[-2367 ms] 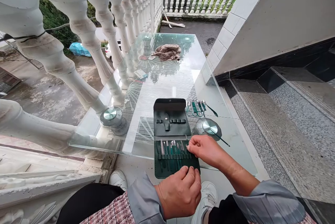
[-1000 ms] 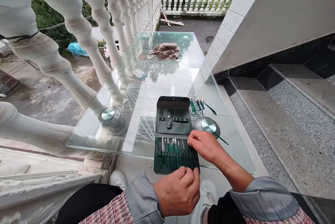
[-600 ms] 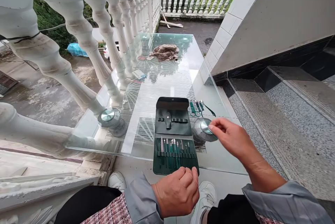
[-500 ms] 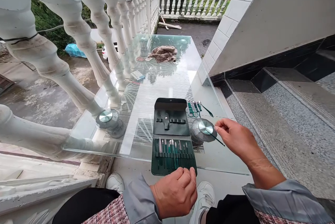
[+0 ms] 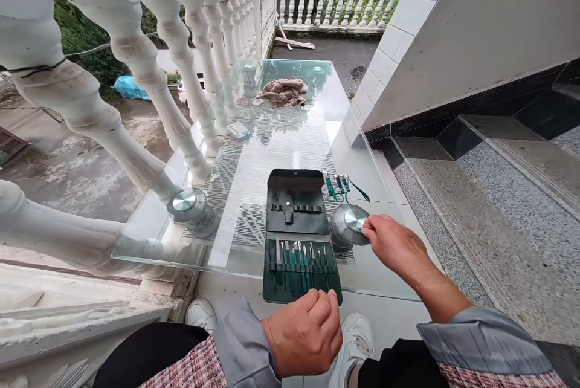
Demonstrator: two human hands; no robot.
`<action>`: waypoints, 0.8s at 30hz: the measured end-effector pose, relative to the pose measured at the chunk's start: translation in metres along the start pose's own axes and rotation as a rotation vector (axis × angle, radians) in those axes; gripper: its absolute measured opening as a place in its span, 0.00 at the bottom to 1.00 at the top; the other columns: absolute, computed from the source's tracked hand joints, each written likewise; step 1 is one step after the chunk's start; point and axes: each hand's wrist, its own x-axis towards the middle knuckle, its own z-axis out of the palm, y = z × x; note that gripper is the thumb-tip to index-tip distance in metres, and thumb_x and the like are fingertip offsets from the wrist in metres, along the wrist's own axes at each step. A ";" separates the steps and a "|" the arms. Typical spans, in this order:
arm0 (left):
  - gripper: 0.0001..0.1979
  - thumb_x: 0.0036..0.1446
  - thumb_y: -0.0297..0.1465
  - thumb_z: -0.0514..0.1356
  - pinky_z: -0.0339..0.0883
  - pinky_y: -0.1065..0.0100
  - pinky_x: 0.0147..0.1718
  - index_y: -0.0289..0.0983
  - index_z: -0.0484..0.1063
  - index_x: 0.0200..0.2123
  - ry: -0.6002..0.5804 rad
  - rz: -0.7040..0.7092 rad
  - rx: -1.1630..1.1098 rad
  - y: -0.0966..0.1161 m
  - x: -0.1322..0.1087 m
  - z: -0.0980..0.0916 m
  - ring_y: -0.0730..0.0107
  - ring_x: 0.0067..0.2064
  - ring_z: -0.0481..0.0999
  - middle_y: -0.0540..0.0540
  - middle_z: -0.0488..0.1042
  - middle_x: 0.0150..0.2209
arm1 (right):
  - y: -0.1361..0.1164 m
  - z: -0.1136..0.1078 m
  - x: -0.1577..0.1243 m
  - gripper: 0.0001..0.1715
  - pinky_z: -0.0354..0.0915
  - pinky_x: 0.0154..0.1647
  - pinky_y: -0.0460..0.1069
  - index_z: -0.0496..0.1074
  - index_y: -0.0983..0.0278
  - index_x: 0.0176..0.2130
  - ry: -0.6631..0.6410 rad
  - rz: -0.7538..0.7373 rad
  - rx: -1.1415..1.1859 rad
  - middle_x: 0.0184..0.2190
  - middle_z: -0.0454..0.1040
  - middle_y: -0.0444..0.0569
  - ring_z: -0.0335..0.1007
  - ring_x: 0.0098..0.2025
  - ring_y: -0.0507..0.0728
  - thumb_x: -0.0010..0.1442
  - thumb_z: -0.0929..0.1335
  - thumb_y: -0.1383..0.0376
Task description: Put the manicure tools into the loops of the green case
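Observation:
A dark green manicure case (image 5: 296, 228) lies unfolded at the near edge of the glass table (image 5: 272, 161), its lower end overhanging. Several slim manicure tools (image 5: 299, 261) stand in its lower loops; the upper loops hold nothing. My left hand (image 5: 303, 330) is closed at the case's lower right corner, fingertips on its edge. To the right of the case, my right hand (image 5: 394, 246) pinches by the round table leg (image 5: 348, 225). The thin green tool in that pinch is now almost wholly hidden by the fingers. Green-handled clippers and scissors (image 5: 335, 188) lie beyond the leg.
A crumpled brown cloth (image 5: 283, 93) and a small white-and-blue box (image 5: 238, 129) rest farther back on the table. White balusters (image 5: 167, 43) run along the left. Stone steps (image 5: 489, 194) rise on the right. A second table leg (image 5: 193, 213) stands front left.
My right hand has moved slightly left, towards the table leg. The thin green tool it held in plain sight has turned out of view. My left hand and the case stay put.

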 end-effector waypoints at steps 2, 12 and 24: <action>0.11 0.59 0.28 0.53 0.67 0.59 0.34 0.28 0.73 0.37 0.015 0.013 -0.014 0.001 0.000 0.000 0.57 0.39 0.75 0.30 0.75 0.44 | -0.001 0.001 0.000 0.10 0.51 0.29 0.48 0.65 0.62 0.30 -0.007 -0.014 -0.012 0.35 0.70 0.49 0.64 0.33 0.55 0.61 0.58 0.66; 0.11 0.58 0.27 0.53 0.64 0.68 0.24 0.31 0.75 0.32 0.114 0.149 -0.200 0.008 0.002 -0.001 0.65 0.33 0.74 0.37 0.76 0.36 | -0.007 0.000 -0.007 0.09 0.51 0.31 0.49 0.65 0.62 0.34 -0.020 -0.065 -0.110 0.35 0.69 0.51 0.65 0.38 0.58 0.62 0.58 0.67; 0.11 0.57 0.27 0.53 0.69 0.64 0.28 0.30 0.75 0.32 0.154 0.135 -0.117 0.004 0.003 -0.004 0.62 0.35 0.76 0.35 0.78 0.37 | -0.004 0.003 -0.007 0.12 0.55 0.30 0.48 0.69 0.61 0.37 0.048 -0.026 0.139 0.33 0.74 0.46 0.69 0.34 0.56 0.55 0.59 0.67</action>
